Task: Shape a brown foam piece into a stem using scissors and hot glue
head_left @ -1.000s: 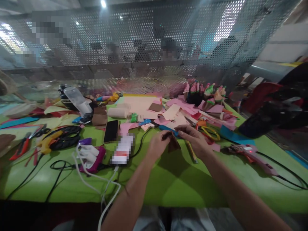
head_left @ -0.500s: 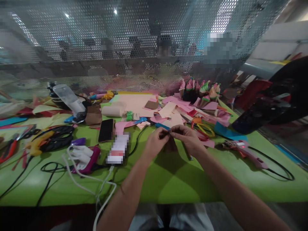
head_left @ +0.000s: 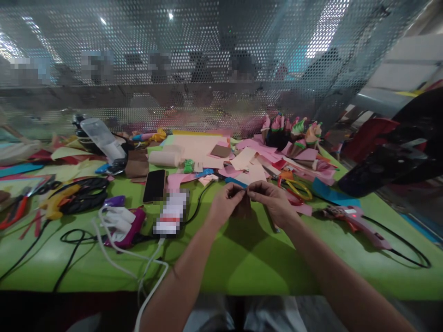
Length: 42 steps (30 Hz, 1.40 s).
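My left hand [head_left: 224, 205] and my right hand [head_left: 272, 200] meet above the green table, fingertips close together. Thumb and forefinger of each pinch the upper edge of a thin brown piece [head_left: 245, 207], which hangs beneath the fingers; felt or paper, I cannot tell which. Its top is hidden by the fingertips. Just behind my hands lies a blue strip [head_left: 236, 183]. A slim dark stick-like thing [head_left: 276, 226] pokes out under my right hand, mostly covered by it.
A pink glue gun [head_left: 368, 226] lies right, scissors [head_left: 297, 188] behind my right hand. Left are a lit phone [head_left: 172, 212], a dark phone [head_left: 154, 185], a plugged power strip [head_left: 129, 230] with cables, and a yellow glue gun [head_left: 60, 203]. Coloured sheets [head_left: 197, 147] and cone-shaped crafts [head_left: 299, 129] stand behind.
The view has shifted slightly, so the table things sit a little farther right. Both hands keep their pinch on the brown piece, with only slight finger movement.
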Motion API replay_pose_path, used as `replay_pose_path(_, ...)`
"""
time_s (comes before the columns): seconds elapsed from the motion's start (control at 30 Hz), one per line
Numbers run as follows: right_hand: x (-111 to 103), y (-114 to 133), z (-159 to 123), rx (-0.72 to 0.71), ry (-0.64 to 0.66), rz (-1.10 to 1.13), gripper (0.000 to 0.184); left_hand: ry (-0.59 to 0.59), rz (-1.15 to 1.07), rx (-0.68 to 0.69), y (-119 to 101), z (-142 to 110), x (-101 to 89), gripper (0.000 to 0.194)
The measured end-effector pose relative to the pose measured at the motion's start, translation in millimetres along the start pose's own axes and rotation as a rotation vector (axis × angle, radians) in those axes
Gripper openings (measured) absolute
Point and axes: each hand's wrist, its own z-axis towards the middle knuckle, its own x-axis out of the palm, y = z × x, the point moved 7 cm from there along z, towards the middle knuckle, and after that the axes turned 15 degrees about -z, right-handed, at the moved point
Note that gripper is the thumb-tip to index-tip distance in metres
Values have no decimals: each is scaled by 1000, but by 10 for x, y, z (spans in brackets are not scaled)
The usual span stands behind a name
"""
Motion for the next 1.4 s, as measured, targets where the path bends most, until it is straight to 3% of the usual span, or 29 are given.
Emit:
replay_pose_path(0.17,2,28,-4,-11,-11,-16,33,-6,141,92,-59,-22,4,6)
replay_pose_path(0.57,-8,-9,16,-36,-7,-18,31,-12,240,116,-33,-30,11,3)
replay_pose_path(0.9,-140,12,7,-85,-145,56,28,82,-14,-5,86,-23,98,18)
replay_pose_path(1.1,-126,24,-5,-69,-127,89,27,100,-3,-84,141,-26,111,25)
replay_pose_path(1.4,-121,-9,-9,-25,-112,128,30,130,86,-24,74,-45,138,20)
